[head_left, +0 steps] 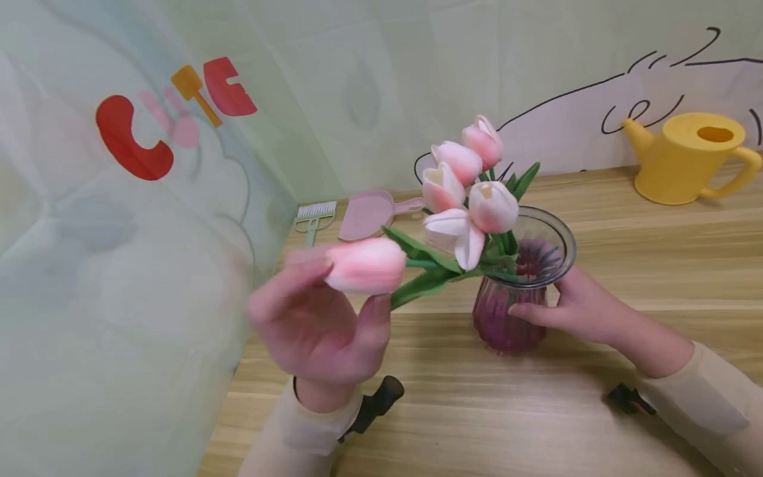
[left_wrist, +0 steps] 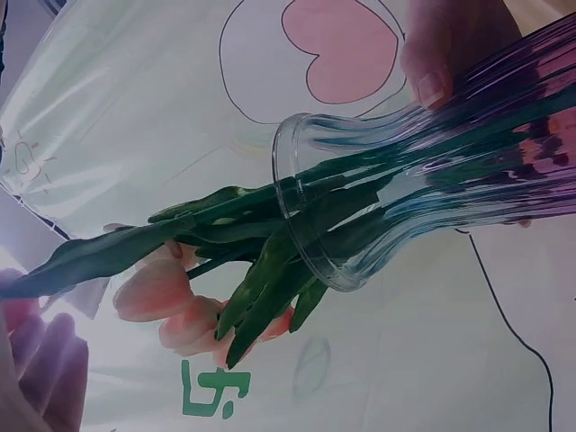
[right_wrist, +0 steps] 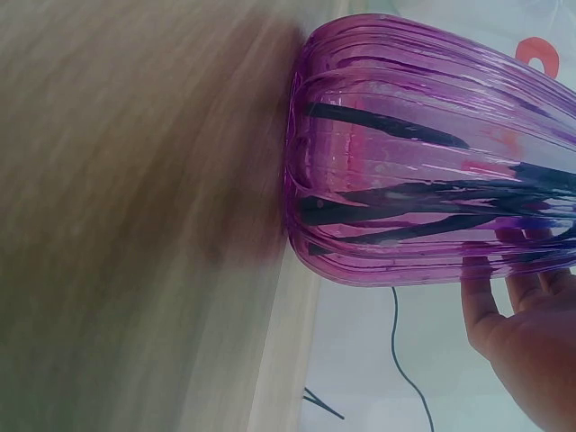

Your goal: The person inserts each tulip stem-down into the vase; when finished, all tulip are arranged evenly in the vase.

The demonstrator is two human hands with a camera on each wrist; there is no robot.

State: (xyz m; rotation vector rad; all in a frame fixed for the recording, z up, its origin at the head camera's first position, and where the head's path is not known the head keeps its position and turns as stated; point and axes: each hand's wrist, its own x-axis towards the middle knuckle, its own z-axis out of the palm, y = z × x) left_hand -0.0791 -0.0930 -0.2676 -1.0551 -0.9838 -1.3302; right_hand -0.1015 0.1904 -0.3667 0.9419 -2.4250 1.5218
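A bunch of pink-and-white artificial tulips point(head_left: 459, 162) stands in a ribbed glass vase point(head_left: 509, 318), clear at the rim and purple below. My left hand point(head_left: 322, 331) is at one tulip point(head_left: 369, 265) that leans out left of the bunch. Its fingers and thumb are curled about that bloom. In the left wrist view the hand's fingers point(left_wrist: 58, 369) show at the lower left edge, beside a green leaf point(left_wrist: 99, 256). My right hand point(head_left: 587, 305) grips the vase from the right, thumb across the front. Dark stems point(right_wrist: 405, 202) show through the purple glass in the right wrist view.
A yellow watering can point(head_left: 685, 159) stands at the back right of the wooden table point(head_left: 447, 411). A pink dustpan point(head_left: 366, 215) and a small green brush point(head_left: 314, 215) lie at the back left. Printed fabric point(head_left: 369, 99) hangs behind and along the left side.
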